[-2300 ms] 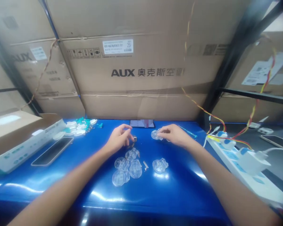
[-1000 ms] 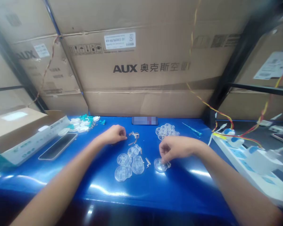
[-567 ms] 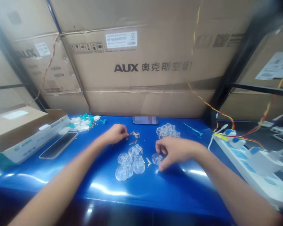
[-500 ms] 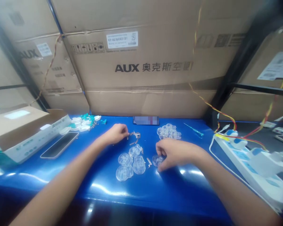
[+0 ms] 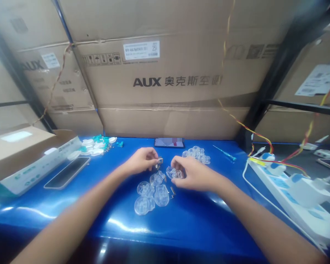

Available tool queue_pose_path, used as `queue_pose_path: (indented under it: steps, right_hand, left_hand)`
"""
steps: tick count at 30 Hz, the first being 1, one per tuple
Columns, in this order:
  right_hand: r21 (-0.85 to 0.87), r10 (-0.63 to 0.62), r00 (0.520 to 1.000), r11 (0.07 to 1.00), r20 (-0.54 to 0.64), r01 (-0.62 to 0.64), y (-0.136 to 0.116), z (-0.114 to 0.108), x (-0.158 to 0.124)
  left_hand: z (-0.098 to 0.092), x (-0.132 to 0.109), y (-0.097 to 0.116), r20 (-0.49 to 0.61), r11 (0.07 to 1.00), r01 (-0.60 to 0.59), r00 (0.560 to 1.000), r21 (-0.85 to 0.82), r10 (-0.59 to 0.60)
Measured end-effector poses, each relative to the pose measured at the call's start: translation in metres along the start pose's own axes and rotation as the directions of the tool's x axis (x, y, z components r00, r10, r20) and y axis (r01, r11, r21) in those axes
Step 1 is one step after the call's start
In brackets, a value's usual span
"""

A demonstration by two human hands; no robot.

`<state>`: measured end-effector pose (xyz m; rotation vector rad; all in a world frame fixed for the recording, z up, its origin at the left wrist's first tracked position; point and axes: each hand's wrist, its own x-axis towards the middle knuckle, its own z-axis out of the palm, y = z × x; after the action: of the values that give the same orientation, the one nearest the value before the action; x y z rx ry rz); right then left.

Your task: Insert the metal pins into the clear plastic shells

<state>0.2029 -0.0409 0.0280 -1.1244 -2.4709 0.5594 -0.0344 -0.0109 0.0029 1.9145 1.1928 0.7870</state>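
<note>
Two hands (image 5: pixel 141 161) (image 5: pixel 194 174) pinching clip (image 5: pixel 160 160), clear shell (image 5: pixel 173 172)

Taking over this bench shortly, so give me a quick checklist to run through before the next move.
1. Right hand holding the clear moulded plastic piece: ok.
2. Left hand holding the small metal part: cannot tell, the contact is partly hidden.
3. Four clear pieces lying in front of the hands, none held: ok.
4. Loose metal clips lying beside those pieces, not held: ok.
5. Blue-handled screwdriver lying apart from both hands: ok.
</note>
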Motion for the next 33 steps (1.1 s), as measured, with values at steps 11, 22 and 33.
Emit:
queue_pose_path:
  steps: [11,22,33]
  right_hand:
    - [0.120,-0.023,0.945,0.991,-0.327,0.066,0.002,0.019,0.012]
    - [0.107,-0.021,0.942,0.992,-0.335,0.060,0.005,0.031,0.020]
    - [0.008,-0.134,0.990,0.991,-0.045,0.135,0.004,0.033,0.011]
  left_hand:
    - [0.011,-0.008,0.023,0.052,0.988,-0.030,0.998,-0.154,0.039]
    - [0.004,0.002,0.018,-0.229,0.918,-0.019,0.970,-0.395,-0.078]
    - [-0.006,0.009,-0.006,-0.453,0.979,-0.028,0.889,-0.202,-0.068]
